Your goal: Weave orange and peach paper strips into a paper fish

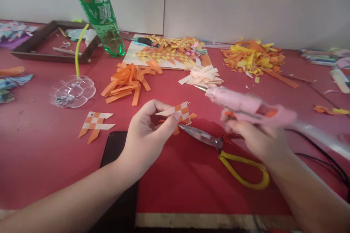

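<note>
Between the thumb and fingers of my left hand (149,134) is a woven paper fish (182,111) in orange and cream checks, with a small googly eye at its upper corner. My right hand (259,140) grips a pink hot glue gun (240,103), its metal nozzle pointing left and a clear glue stick out of its back. The gun is slightly blurred and apart from the fish. Yellow-handled scissors (243,173) lie on the red table below and between my hands. A second woven paper fish (95,122) rests flat to the left.
Orange paper strips (128,83), cream strips (202,76) and a yellow-orange scrap pile (254,58) lie farther back. A green bottle (101,14) stands by a dark frame (41,56). A clear flower-shaped dish (73,91) is left; a black phone (117,189) lies under my left forearm. A cord (322,145) runs right.
</note>
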`<state>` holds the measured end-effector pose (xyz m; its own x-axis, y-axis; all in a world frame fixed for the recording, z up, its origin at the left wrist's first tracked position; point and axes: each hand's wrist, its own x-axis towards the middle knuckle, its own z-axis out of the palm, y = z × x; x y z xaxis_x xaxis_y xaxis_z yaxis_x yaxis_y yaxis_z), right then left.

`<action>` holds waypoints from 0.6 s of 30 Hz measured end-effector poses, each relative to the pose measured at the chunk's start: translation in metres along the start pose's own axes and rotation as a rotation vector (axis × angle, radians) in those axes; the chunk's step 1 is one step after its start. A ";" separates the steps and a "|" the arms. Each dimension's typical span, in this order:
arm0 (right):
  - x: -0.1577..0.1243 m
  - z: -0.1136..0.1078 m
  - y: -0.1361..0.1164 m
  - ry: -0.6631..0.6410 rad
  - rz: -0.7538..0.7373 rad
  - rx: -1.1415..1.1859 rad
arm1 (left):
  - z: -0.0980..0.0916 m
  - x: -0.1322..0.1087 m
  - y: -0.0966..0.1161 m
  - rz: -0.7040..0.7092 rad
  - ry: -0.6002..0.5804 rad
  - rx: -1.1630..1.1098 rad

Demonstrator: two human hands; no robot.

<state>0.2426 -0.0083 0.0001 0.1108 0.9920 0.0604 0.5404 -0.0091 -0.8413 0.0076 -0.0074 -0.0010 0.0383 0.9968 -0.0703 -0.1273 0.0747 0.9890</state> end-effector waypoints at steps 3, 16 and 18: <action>0.012 -0.006 -0.003 0.024 0.193 -0.002 | -0.001 0.000 -0.002 -0.054 0.013 -0.045; 0.021 -0.019 0.002 -0.079 0.407 -0.427 | -0.002 0.005 -0.008 -0.171 0.068 -0.194; 0.022 -0.016 0.002 -0.086 0.376 -0.529 | -0.002 0.005 -0.007 -0.169 0.070 -0.192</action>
<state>0.2590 0.0113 0.0083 0.3173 0.9153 -0.2482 0.8175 -0.3966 -0.4175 0.0066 -0.0029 -0.0090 0.0068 0.9688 -0.2479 -0.3113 0.2376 0.9201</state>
